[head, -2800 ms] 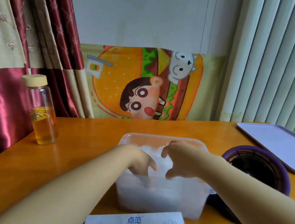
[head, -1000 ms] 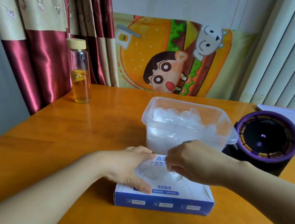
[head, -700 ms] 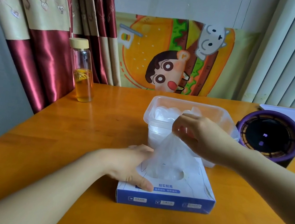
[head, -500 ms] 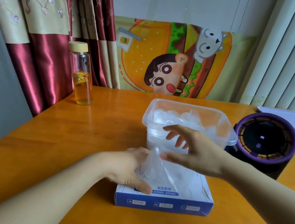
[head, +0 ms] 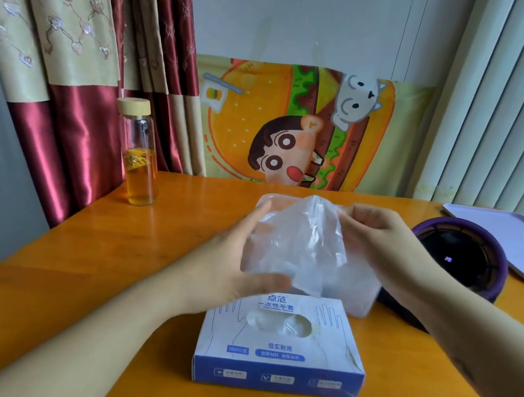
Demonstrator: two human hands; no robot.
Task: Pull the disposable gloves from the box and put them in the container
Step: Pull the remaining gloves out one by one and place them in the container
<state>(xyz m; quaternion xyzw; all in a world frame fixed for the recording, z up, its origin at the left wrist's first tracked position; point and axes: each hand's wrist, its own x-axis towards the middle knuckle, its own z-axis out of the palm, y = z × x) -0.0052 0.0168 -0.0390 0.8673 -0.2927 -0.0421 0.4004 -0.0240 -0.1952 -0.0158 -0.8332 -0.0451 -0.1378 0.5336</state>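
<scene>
Right hand [head: 378, 245] pinches a glove [head: 301, 241], veiling the container [head: 359, 289]; left hand [head: 235, 262], fingers straight, touches it; box [head: 278, 362] before them; bottle [head: 139, 161] near table's [head: 108, 277] left edge.

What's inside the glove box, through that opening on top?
Crumpled clear gloves show in the oval opening of the glove box, sitting just under the top. The cardboard covers everything else, so how many remain cannot be seen.

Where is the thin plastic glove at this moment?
Head view, mid-frame: the right hand pinches the glove at its top, the left hand touches its left side, above the glove box and in front of the clear container.
</scene>
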